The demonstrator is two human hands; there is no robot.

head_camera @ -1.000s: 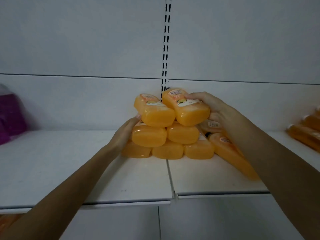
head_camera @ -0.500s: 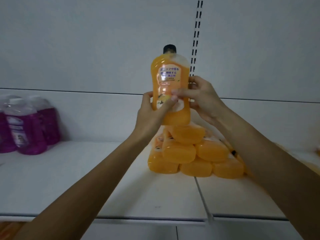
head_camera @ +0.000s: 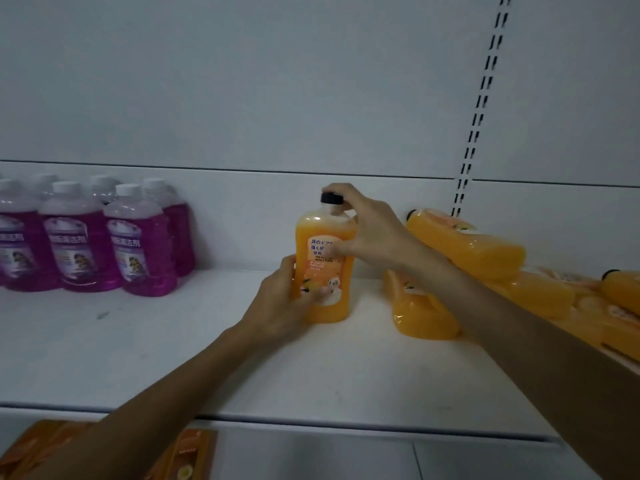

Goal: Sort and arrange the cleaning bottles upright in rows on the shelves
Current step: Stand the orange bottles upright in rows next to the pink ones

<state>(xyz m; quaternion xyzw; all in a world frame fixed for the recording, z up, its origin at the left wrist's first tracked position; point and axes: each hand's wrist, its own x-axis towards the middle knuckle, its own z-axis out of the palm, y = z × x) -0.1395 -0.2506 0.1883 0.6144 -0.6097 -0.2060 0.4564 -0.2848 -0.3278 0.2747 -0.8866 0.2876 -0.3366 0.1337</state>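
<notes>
1. Both hands are on one orange bottle [head_camera: 323,268]. It stands upright around the middle of the white shelf [head_camera: 173,348], label facing me, black cap [head_camera: 331,198] on top.
2. My left hand [head_camera: 284,303] has its grip wrapped round the lower half of the bottle, fingers curled across the bottom of the label.
3. My right hand [head_camera: 367,233] is grasping the top part. The thumb lies across the label and the fingers curl round the neck, right by the cap.
4. The bottle's base looks level with the shelf surface, but I can't tell whether it's fully resting there or just held against it.
5. On the far left there's a bunch of purple bottles [head_camera: 138,244] with white caps. They're all upright and packed close together against the back panel [head_camera: 311,98], well apart from the orange one.
6. On the right is a messy orange pile [head_camera: 464,244] of the same kind of bottle, lying on their sides and stacked on each other. One lies just right of the bottle I'm holding, partly hidden behind my right forearm.
7. A slotted upright [head_camera: 481,98] runs up the back panel above that pile.
8. Below the front edge of the shelf, near left, some orange packs [head_camera: 194,455] show on a lower level. They're too blurry to tell what they are.
</notes>
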